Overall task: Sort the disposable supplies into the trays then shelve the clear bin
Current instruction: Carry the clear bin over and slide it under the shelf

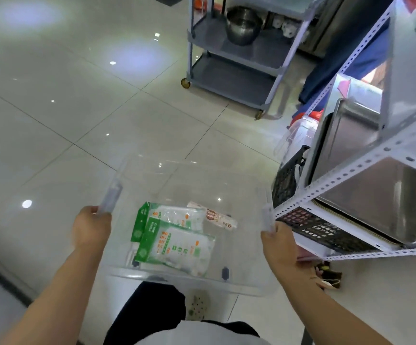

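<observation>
I carry a clear plastic bin (152, 180) in front of me above the tiled floor. My left hand (91, 226) grips its left rim and my right hand (280, 245) grips its right rim. Inside, toward my side of the bin, lie two green-and-white packs of disposable supplies (177, 241), overlapping, and a small white packet with a brown label (215, 217) behind them. Metal trays (366, 200) sit on the white slotted shelf rack (346, 180) to my right.
A black perforated crate (318, 229) sits on the rack's low shelf beside my right hand. Another clear container (294, 138) stands on the floor past it. A grey wheeled cart (236, 58) with a steel bowl (243, 24) stands ahead. Shiny tiled floor spreads to the left.
</observation>
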Demonstrator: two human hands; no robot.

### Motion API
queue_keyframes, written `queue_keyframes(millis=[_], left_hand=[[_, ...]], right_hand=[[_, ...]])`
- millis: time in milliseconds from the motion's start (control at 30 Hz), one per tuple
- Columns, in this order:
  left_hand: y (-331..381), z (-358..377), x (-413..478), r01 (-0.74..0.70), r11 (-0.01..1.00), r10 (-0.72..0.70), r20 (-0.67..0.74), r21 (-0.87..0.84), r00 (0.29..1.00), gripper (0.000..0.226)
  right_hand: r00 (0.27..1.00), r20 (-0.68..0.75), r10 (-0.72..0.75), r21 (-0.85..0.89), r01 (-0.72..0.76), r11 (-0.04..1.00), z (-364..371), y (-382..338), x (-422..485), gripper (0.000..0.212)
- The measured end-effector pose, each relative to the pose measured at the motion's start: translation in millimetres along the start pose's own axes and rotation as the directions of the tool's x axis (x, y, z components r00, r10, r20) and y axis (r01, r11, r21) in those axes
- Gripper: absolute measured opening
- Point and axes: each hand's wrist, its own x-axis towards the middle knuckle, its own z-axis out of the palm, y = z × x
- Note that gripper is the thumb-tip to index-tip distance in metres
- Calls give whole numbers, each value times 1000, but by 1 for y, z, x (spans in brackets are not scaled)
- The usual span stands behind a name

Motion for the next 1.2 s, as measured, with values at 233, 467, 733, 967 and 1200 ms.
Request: queue_keyframes(millis=[233, 467, 733, 967, 1200], left_hand=[[73, 28, 118, -50, 999, 50, 21, 9, 999, 26], [174, 56, 236, -111, 994, 111, 90, -2, 990, 18], [299, 120, 321, -241, 970, 236, 162, 10, 958, 23], [417, 209, 370, -316, 948, 301, 219, 40, 928, 19], [530, 271, 403, -345, 937, 328, 196, 61, 924, 24]], right_hand=[[1000, -23, -5, -1, 5, 1000, 36, -89, 105, 17], [990, -91, 111, 0, -111, 994, 53, -172, 196, 23], [969, -146, 197, 44, -193, 980, 46, -215, 301, 38], [951, -157, 268, 52, -263, 963, 31, -216, 422, 23], [960, -88, 267, 27, -266, 964, 4, -237, 526, 19]])
